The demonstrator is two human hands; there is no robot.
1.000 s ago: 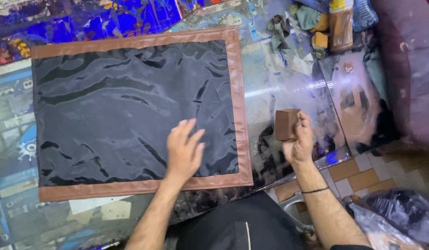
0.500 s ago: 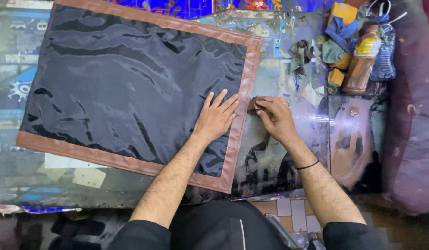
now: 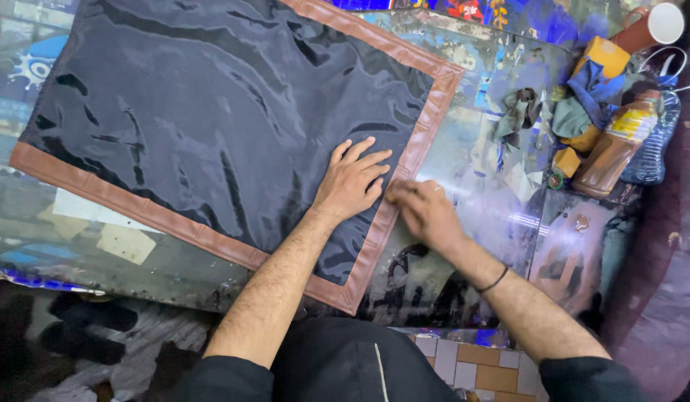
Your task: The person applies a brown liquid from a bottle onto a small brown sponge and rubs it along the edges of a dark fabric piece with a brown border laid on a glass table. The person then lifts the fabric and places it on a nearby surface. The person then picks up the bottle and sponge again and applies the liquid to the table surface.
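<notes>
A shiny black fabric panel (image 3: 211, 126) with a brown leather-like border (image 3: 423, 138) lies flat on a paint-stained glass table (image 3: 479, 223). My left hand (image 3: 352, 179) rests palm down on the black fabric, fingers spread, just inside the right border strip. Right beside it, my right hand (image 3: 427, 212) is blurred with motion, and its fingertips are on the brown border. I cannot make out whether it holds anything. A dark band circles my right wrist.
At the table's far right stand a bottle of brown liquid (image 3: 613, 149), a clear bluish bottle (image 3: 654, 145), crumpled rags (image 3: 590, 97) and a white-topped cup (image 3: 654, 26). A dark purple cushion (image 3: 672, 298) lies along the right. Tiled floor (image 3: 479, 365) shows below.
One second ago my right hand held a brown block off to the right. It has since moved left onto the border beside my left hand. The view has moved closer.
</notes>
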